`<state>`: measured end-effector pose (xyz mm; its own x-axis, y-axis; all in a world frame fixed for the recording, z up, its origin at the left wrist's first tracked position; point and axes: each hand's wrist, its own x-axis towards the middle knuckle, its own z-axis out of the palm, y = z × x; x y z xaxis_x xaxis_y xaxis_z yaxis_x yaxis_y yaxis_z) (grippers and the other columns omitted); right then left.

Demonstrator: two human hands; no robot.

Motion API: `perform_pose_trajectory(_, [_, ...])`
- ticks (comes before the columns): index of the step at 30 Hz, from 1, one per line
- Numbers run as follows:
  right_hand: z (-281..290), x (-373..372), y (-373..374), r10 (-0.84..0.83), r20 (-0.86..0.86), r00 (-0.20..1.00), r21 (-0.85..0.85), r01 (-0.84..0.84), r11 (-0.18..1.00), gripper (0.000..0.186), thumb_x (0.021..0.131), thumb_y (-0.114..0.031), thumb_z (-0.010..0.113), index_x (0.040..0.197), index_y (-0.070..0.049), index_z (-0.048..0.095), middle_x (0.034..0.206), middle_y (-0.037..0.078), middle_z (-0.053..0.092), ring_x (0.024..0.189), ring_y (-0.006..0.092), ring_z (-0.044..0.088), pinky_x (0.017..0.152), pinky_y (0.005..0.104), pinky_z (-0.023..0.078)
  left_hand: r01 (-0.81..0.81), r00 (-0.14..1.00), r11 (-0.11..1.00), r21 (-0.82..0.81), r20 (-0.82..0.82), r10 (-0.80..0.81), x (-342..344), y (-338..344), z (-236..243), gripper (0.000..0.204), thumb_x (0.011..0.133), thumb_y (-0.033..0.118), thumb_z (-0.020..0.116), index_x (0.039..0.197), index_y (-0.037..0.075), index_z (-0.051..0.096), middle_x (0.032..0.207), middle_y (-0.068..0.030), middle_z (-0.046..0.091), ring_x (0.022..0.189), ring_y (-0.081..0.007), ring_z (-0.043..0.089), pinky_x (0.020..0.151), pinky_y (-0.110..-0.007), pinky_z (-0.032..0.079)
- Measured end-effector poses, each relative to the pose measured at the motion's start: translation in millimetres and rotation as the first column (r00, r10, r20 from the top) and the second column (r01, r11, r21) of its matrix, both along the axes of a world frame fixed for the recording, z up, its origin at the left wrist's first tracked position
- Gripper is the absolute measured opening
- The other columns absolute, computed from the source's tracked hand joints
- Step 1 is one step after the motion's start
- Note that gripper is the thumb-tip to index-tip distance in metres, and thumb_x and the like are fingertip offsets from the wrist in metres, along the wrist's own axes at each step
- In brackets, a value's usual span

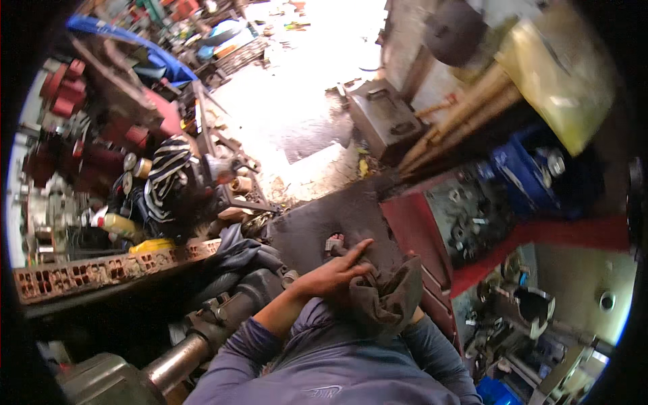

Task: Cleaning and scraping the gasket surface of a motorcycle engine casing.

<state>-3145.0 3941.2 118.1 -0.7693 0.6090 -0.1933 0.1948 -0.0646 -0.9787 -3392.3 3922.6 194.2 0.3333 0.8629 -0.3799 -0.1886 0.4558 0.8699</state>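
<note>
A dark grey-brown cloth [391,297] hangs bunched in front of my body. My left hand [337,275] lies against the cloth's left side, its index finger stretched out and apart from the others. Most of my right hand [410,256] is hidden behind the folds; it appears to hold the cloth from the right. Just beyond my left fingers is a small metal piece with a pinkish part [334,243], too blurred to name.
A thick metal shaft [179,361] reaches in from the lower left. Hollow bricks [101,270] line the left. To the right stand a red bench [422,233], a tray of metal parts [462,216] and a blue container [523,175]. A metal box [381,115] sits ahead.
</note>
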Motion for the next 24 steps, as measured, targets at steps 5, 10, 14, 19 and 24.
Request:
perform_pose_trajectory(5, [-33, -40, 39, 0.015, 0.134, 0.991, 0.116, -0.031, 0.993, 0.064, 0.106, -0.035, 0.048, 0.160, -0.009, 0.025, 0.164, 0.011, 0.029, 0.150, 0.0277, 0.030, 0.124, 0.0415, 0.023, 0.083, 0.989, 0.992, 0.095, -0.130, -0.070, -25, 53, -4, 0.063, 0.107, 0.045, 0.048, 0.154, 0.006, 0.036, 0.149, -0.0259, 0.047, 0.133, -0.0315, 0.053, 0.109, -0.038, 0.040])
perform_pose_trajectory(10, [-3, -68, 69, -0.097, 0.385, 0.918, 0.736, -0.242, 0.632, 0.057, 0.109, -0.035, 0.043, 0.158, -0.010, 0.028, 0.160, 0.012, 0.034, 0.147, 0.0285, 0.034, 0.123, 0.0406, 0.023, -0.343, 0.903, 0.903, 0.257, -0.175, 0.393, -23, 58, -33, 0.057, 0.104, 0.044, 0.053, 0.141, 0.001, 0.052, 0.116, -0.0207, 0.070, 0.111, -0.0265, 0.068, 0.096, -0.038, 0.050])
perform_pose_trajectory(14, [-4, -86, 89, -0.130, 0.662, 0.738, 0.706, -0.556, 0.439, 0.044, 0.105, -0.021, 0.048, 0.146, -0.006, 0.044, 0.145, 0.011, 0.049, 0.135, 0.0197, 0.046, 0.113, 0.0367, 0.040, -0.315, 0.858, 0.947, 0.069, -0.406, 0.315, -71, 77, -24, 0.061, 0.096, 0.043, 0.063, 0.138, 0.001, 0.054, 0.119, -0.0228, 0.069, 0.111, -0.0308, 0.068, 0.094, -0.043, 0.053])
perform_pose_trajectory(19, [22, -162, 123, -0.181, 0.634, 0.752, 0.760, -0.563, 0.325, 0.044, 0.105, -0.021, 0.048, 0.146, -0.005, 0.045, 0.145, 0.012, 0.049, 0.135, 0.0211, 0.046, 0.114, 0.0378, 0.040, -0.599, 0.686, 0.780, 0.183, -0.386, 0.617, -54, 99, -30, 0.066, 0.090, 0.046, 0.067, 0.139, 0.003, 0.053, 0.145, -0.0236, 0.049, 0.126, -0.0422, 0.055, 0.102, -0.046, 0.049])
perform_pose_trajectory(24, [52, -203, 120, -0.278, 0.582, 0.764, 0.813, -0.550, 0.191, 0.045, 0.105, -0.021, 0.047, 0.146, -0.004, 0.045, 0.146, 0.013, 0.049, 0.136, 0.0225, 0.045, 0.114, 0.0390, 0.039, -0.578, 0.507, 0.661, 0.479, -0.424, 0.750, -29, 125, 7, 0.065, 0.088, 0.042, 0.069, 0.138, 0.004, 0.053, 0.147, -0.0225, 0.048, 0.132, -0.0442, 0.048, 0.109, -0.051, 0.042])
